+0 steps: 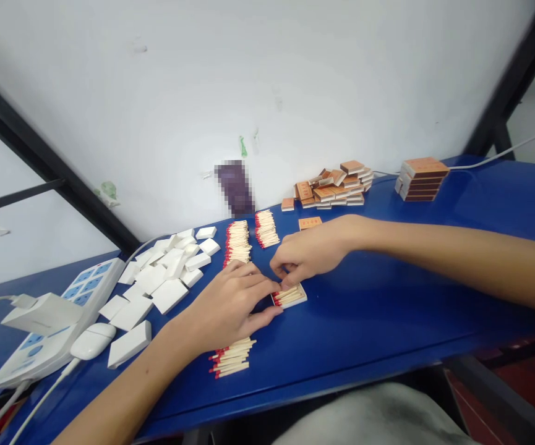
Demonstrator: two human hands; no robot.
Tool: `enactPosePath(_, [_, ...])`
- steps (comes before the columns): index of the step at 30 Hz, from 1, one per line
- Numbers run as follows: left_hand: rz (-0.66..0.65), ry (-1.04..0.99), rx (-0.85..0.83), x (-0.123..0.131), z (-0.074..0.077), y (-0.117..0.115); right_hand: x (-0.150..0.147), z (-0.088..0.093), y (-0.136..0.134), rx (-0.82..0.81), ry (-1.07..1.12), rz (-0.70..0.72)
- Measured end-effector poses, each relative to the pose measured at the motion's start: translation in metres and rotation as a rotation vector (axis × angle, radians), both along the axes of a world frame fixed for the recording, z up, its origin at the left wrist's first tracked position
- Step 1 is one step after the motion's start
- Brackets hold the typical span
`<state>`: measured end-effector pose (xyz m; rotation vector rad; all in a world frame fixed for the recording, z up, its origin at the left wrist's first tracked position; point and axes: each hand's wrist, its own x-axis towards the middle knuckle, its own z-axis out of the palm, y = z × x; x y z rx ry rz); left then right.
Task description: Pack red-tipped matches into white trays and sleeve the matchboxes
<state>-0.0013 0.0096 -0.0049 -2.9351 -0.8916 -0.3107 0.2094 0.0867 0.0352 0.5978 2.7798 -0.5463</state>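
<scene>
Left hand (235,301) grips tray (302,298) by left end; right hand (312,250) over matches (288,296), grip unclear

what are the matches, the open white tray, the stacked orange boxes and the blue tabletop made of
Matches: likely wood, pale and matte, with red coated heads. Open white tray: probably matte card, from its thin straight walls. Stacked orange boxes: seemingly printed card, with dark side strips. Blue tabletop: smooth and slightly glossy, with soft reflections; painted metal or laminate, unclear which.
</scene>
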Motion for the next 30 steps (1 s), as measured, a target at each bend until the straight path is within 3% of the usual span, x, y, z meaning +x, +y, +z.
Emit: enactPosePath(30, [-0.012,0.035,-0.046,0.0008,-0.0003,0.0003,-0.0024,0.0027,0.0006,-0.059,-0.089,0.002])
